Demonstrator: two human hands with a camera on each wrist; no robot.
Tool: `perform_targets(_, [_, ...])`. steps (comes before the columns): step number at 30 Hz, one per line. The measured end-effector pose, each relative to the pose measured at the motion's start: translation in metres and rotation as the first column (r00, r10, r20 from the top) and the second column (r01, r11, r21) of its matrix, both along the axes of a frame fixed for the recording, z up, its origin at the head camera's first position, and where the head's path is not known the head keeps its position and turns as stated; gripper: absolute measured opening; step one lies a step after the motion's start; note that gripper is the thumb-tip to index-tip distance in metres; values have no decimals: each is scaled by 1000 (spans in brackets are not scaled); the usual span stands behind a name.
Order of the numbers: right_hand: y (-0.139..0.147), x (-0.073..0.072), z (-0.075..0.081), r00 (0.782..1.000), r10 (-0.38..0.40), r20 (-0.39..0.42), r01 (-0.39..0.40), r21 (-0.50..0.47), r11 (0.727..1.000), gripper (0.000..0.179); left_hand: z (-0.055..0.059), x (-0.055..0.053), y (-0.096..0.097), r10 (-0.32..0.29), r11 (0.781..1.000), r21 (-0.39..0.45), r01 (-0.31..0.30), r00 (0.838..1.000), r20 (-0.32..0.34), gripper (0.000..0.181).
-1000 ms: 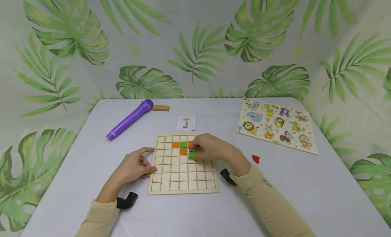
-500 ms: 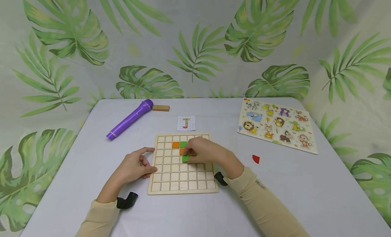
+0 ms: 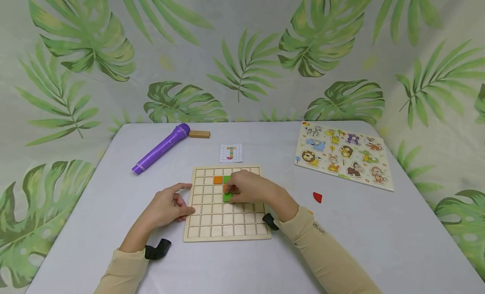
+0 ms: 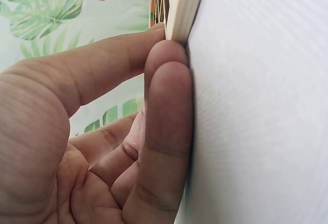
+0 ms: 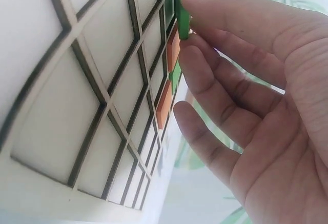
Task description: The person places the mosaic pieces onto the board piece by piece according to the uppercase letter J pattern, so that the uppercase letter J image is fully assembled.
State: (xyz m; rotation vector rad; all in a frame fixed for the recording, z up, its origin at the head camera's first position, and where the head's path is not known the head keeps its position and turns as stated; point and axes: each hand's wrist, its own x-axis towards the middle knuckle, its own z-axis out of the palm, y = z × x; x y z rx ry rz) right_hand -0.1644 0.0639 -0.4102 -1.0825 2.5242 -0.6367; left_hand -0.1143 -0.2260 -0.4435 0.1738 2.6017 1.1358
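The green square tile (image 3: 227, 197) is at the middle of the pale wooden grid board (image 3: 206, 219), pinched by my right hand (image 3: 249, 186); I cannot tell if it is seated. My left hand (image 3: 166, 206) touches the board's left edge, thumb and index finger spread.

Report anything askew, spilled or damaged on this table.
Nothing looks spilled or damaged. The animal puzzle board sits askew, slanted against the table edge, while the grid board is nearly square to it. The purple microphone lies diagonally too. One red piece sits loose, off the grid board.
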Motion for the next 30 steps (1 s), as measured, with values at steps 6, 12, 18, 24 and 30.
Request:
perform_targets(6, [-1, 0, 1, 1000, 1, -3, -1, 6, 1000, 17, -1, -1, 0, -2, 1000, 12, 2, 1000, 2, 79])
perform_targets(12, [-1, -1, -1, 1000, 7, -13, -6, 13, 1000, 18, -2, -2, -1, 1, 1000, 12, -1, 1000, 6, 79])
perform_targets(18, [-1, -2, -3, 1000, 5, -16, -4, 20, 1000, 18, -3, -1, -1, -6, 1000, 13, 6, 1000, -1, 79])
perform_targets(24, [1, -2, -3, 1000, 6, -13, -6, 10, 1000, 18, -3, -1, -1, 1, 1000, 12, -1, 1000, 2, 79])
perform_targets(30, [10, -5, -4, 1000, -22, -11, 22, 10, 1000, 15, 0, 0, 1, 5, 1000, 9, -5, 1000, 4, 80])
